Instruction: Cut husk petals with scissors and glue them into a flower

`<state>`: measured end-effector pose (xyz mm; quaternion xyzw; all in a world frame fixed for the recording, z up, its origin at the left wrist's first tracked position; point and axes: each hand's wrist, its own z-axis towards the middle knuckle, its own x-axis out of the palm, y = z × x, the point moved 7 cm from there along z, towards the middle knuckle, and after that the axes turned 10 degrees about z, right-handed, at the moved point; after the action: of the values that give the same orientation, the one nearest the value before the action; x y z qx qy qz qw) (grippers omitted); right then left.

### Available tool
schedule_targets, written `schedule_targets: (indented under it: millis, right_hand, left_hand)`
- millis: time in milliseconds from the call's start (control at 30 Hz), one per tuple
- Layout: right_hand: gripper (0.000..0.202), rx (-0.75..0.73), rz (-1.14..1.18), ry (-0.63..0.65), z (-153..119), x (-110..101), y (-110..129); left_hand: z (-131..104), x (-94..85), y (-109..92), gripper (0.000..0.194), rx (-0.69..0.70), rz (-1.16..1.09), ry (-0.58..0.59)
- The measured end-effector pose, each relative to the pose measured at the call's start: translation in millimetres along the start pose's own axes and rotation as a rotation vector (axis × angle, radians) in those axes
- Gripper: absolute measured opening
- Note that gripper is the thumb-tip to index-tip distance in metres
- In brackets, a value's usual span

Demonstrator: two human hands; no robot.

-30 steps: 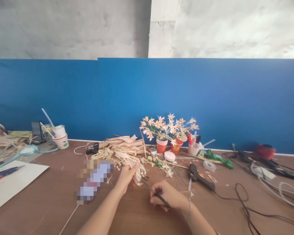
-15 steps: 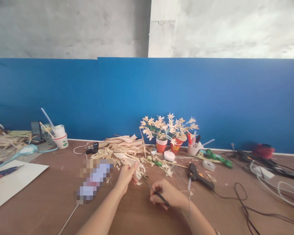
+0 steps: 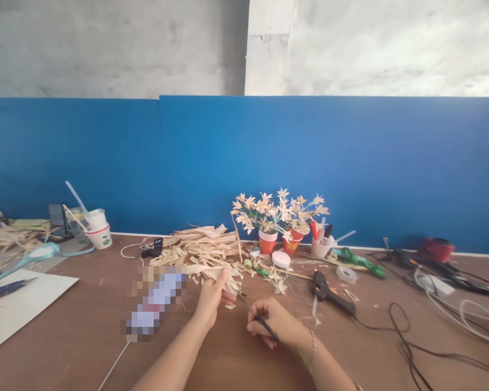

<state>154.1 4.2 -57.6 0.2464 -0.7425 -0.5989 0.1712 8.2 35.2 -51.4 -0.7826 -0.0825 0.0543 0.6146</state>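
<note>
Cream-coloured and papery, a husk strip is pinched in the left hand, thumb lying on top and fingers bent beneath. Its long axis runs mainly left to right, dipping slightly toward the near side, where its ragged right end shows beyond the thumb. The right hand is curled around the dark handles of a slim pair of scissors, whose blades slant far and left, toward the strip's ragged end and the left fingertips. The tip comes right up beside those fingers; whether it touches the strip, or how far the blades are spread, I cannot tell. So the strip lies far and left of the right hand, with the left hand on it, and the line of the scissors runs across its length rather than along it.

Just beyond the left hand spreads a loose husk pile, the held strip overlapping its near edge in the view. Farther right, husk flowers stand in a left paper cup and a right paper cup, with a white round roll nearer. Right of the right hand, on the brown tabletop, lies a black glue gun, with a clear tape roll on its far side.
</note>
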Motion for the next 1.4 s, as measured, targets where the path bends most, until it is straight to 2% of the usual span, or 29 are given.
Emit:
schedule_targets:
  millis: [900,1133,1400]
  right_hand:
    - [0.024,-0.035,0.017,-0.044,3.0,4.9,-0.6]
    - [0.022,-0.024,0.017,-0.034,1.9,5.6,2.3]
    - [0.018,-0.014,0.022,-0.045,4.2,4.6,-2.6]
  left_hand:
    - [-3.1,4.0,3.1,0.041,-0.033,-0.094,0.015]
    - [0.9,3.9,7.5,0.046,-0.032,-0.064,0.030]
    - [5.1,4.9,10.6,0.055,-0.004,0.081,0.055]
